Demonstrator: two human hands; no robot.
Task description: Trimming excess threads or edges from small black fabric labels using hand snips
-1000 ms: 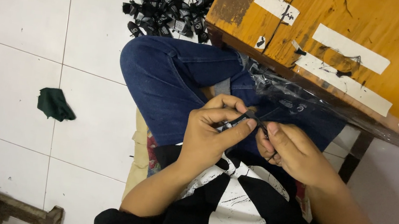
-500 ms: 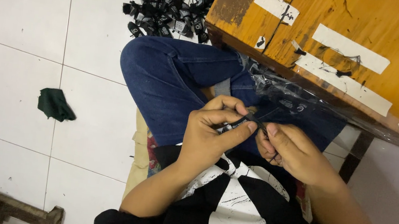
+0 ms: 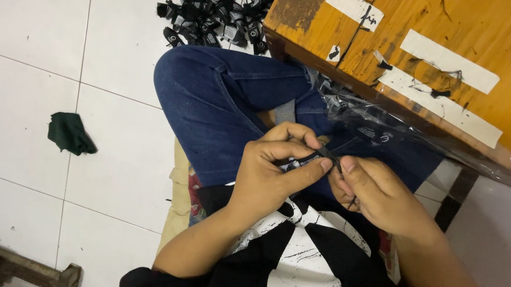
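My left hand [image 3: 271, 174] and my right hand [image 3: 378, 193] meet over my lap, above my blue jeans [image 3: 221, 104]. Together they pinch a small black fabric label [image 3: 308, 160] with pale markings. The left thumb and forefinger grip its left part; the right fingertips press its right end. Part of the label is hidden between the fingers.
A pile of several similar black labels [image 3: 217, 1] lies on the white tiled floor beyond my knee. A wooden table [image 3: 471, 52] with white tape strips stands at the upper right, clear plastic [image 3: 398, 131] hanging under its edge. A dark green cloth scrap [image 3: 69, 134] lies left.
Both hands stay in the same place on the label; only slight finger movement shows.
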